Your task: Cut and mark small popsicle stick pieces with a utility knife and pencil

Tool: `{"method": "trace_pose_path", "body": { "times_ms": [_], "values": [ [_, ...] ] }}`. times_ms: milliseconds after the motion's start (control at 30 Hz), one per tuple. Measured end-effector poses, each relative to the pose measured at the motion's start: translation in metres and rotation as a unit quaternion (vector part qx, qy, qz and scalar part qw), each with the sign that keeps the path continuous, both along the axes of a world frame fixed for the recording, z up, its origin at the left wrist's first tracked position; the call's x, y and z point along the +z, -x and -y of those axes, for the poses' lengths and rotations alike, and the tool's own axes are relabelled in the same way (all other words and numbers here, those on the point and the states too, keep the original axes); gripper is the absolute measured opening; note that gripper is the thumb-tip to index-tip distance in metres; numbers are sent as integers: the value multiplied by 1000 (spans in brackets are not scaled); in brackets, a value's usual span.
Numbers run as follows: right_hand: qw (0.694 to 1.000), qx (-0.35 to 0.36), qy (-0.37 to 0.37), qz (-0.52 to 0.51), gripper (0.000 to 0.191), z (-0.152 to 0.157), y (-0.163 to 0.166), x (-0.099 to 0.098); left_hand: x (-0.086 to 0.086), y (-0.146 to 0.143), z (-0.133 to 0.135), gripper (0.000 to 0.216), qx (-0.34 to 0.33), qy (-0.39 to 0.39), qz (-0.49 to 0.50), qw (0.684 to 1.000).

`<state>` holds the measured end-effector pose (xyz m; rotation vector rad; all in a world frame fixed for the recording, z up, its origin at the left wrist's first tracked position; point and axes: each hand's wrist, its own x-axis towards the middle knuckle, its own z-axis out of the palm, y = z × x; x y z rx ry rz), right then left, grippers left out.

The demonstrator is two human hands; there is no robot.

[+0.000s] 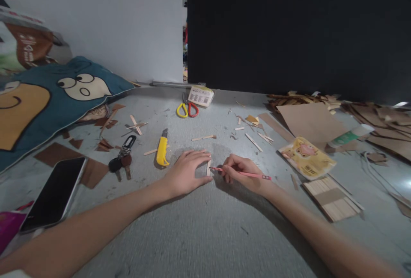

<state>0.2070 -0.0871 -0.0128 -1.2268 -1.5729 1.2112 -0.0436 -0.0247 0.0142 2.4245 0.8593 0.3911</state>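
Observation:
Near the middle of the grey table, my left hand (pixel 189 171) lies with thumb and fingers pinching the two ends of a short wooden craft stick (pixel 208 168). My right hand (pixel 242 171) grips a slim red-pink pencil (pixel 253 175), its dark tip touching or very close to the stick. Just left of my left hand lies a yellow utility knife (pixel 162 151), on top of another craft stick (pixel 150 152). A further stick (pixel 204 137) rests beyond my hands.
Yellow-and-red-handled scissors (pixel 188 109) lie by a small packet (pixel 201 96) at the back. At left are keys (pixel 120 164), a phone (pixel 54 192) and a blue cushion (pixel 64 98). Right: a yellow packet (pixel 306 156), bundled craft sticks (pixel 332 196), a glue stick (pixel 351 135) and cardboard (pixel 308 117).

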Motion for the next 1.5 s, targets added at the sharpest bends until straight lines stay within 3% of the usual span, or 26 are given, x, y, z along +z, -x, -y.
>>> {"method": "trace_pose_path", "body": {
  "times_ms": [1300,1500],
  "values": [
    [1000,0,3,10,33,0,0,0,-1,1,0,50,-1,5,12,1000],
    [999,-8,6,-35,40,0,2,5,2,0,2,55,5,6,3,1000]
  ]
}}
